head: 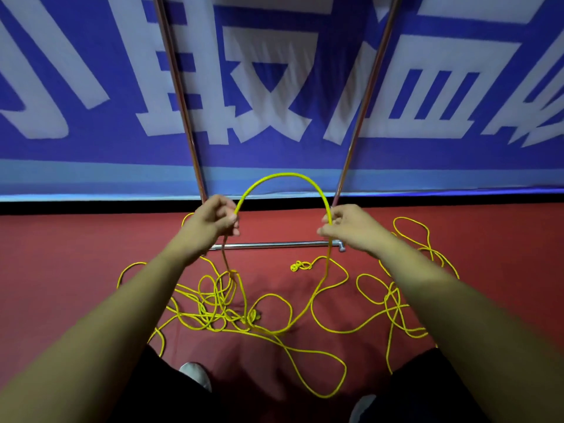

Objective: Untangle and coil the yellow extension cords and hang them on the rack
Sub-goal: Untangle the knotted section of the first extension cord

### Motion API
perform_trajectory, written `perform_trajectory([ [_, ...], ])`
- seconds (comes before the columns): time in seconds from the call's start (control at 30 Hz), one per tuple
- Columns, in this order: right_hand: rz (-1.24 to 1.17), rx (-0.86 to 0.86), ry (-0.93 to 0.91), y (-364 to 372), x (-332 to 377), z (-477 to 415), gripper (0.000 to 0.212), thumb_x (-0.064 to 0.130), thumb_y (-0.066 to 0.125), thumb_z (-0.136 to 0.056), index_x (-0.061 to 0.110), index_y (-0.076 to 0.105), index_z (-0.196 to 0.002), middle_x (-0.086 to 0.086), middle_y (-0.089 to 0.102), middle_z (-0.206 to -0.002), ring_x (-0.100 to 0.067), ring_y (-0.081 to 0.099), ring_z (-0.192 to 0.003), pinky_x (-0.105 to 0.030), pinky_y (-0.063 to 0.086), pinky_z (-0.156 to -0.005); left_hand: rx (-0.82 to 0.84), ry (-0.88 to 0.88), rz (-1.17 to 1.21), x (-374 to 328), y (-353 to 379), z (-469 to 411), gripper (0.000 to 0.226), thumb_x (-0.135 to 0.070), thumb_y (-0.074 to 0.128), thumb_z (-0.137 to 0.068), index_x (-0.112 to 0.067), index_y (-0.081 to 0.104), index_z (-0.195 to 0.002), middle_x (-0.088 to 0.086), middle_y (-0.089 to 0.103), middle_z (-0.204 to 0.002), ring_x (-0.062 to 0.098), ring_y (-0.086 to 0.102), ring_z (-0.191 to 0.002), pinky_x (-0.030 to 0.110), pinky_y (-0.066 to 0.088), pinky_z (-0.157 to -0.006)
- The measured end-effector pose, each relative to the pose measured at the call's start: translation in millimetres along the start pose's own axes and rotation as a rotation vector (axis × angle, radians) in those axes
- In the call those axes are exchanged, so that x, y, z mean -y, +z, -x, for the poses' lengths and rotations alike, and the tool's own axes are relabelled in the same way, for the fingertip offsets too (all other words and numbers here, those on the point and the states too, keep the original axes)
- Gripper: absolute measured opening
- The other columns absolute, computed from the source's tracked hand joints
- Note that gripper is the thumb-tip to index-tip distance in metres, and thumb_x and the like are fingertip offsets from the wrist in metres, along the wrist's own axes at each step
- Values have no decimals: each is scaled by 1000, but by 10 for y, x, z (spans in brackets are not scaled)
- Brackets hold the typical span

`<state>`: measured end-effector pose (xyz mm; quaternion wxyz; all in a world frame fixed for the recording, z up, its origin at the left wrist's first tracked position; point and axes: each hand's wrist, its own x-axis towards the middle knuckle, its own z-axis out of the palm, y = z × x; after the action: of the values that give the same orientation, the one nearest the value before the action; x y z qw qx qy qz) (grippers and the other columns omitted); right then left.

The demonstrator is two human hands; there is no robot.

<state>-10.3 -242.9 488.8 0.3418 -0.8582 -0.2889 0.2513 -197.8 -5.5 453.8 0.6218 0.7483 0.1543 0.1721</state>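
A long yellow cord (283, 175) arches upward between my two hands. My left hand (215, 219) grips one side of the arch with curled fingers. My right hand (348, 224) pinches the other side. From both hands the cord drops to the red floor, where it lies in a tangled heap (225, 309) of many loops. More loose yellow loops (393, 294) spread to the right. The metal rack stands ahead: two slanted poles (180, 96) and a low horizontal base bar (274, 245) behind my hands.
A blue and white banner (274, 87) hangs as a backdrop behind the rack. A small knotted cord end (300, 265) lies on the red floor (76, 254) near the base bar. My shoes (195, 374) stand at the bottom, close to the loops.
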Motion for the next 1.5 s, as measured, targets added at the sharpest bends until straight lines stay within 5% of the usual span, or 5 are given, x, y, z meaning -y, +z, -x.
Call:
perform_trajectory([
  [0.23, 172, -303, -166, 235, 305, -22, 123, 43, 88, -63, 17, 12, -156, -7, 24, -158, -24, 26, -145, -43, 28, -117, 267, 128, -148, -481, 195, -95, 18, 10, 46, -98, -7, 50, -98, 1, 58, -66, 20, 53, -61, 27, 45, -65],
  [0.43, -46, 38, -372, 353, 336, 1, 13, 24, 71, -89, 12, 73, -85, 6, 67, -64, -9, 56, -59, -24, 49, -59, 269, 128, -145, -392, 316, -159, 13, 5, 50, -99, -7, 53, -96, 4, 60, -71, 16, 52, -63, 28, 44, -66],
  [0.7, -1012, -125, -249, 111, 208, -172, 20, 15, 56, -96, 4, 67, -83, -1, 46, -53, -15, 45, -52, -23, 31, -49, 471, -204, -625, 699, 149, -119, 11, -18, 60, -99, -9, 64, -94, -5, 58, -80, -8, 51, -67, 22, 40, -75],
  [1.1, 56, 80, 6, 562, -654, -456, 106, 32, 89, -65, 15, 29, -152, -1, 47, -128, -17, 49, -108, -28, 41, -98, 272, -3, -337, 252, 339, -374, 17, -3, 58, -97, -16, 52, -88, -2, 58, -58, 17, 52, -53, 27, 44, -52],
  [1.5, -660, 184, -324, 666, -54, -558, 15, 11, 63, -91, 6, 70, -79, 6, 48, -50, -9, 36, -49, -22, 28, -51, 412, -126, -250, 617, 203, -420, 25, -33, 66, -93, -9, 59, -94, 5, 59, -81, 11, 54, -78, 23, 44, -74],
])
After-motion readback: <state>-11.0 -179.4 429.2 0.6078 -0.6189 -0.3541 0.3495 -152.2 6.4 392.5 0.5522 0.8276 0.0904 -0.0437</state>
